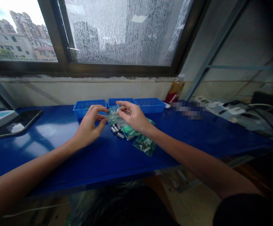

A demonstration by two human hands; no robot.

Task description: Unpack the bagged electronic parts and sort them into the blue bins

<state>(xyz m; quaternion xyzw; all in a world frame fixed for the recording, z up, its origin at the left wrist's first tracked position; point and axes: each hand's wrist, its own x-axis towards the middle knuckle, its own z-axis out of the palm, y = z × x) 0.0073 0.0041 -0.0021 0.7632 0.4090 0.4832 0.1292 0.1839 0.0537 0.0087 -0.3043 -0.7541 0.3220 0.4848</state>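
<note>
The right hand (pixel 134 116) pinches a clear bag (pixel 114 116) of small parts between thumb and fingers, its index finger extended. The left hand (pixel 91 123) is half curled at the bag's left edge, thumb and fingers a little apart; whether it grips the plastic, I cannot tell. The bag is raised above the tabletop (pixel 84 165), in front of the blue bins (pixel 150 106). Metal cylinders (pixel 120 135) and another bag (pixel 145 145) lie just below the right hand.
</note>
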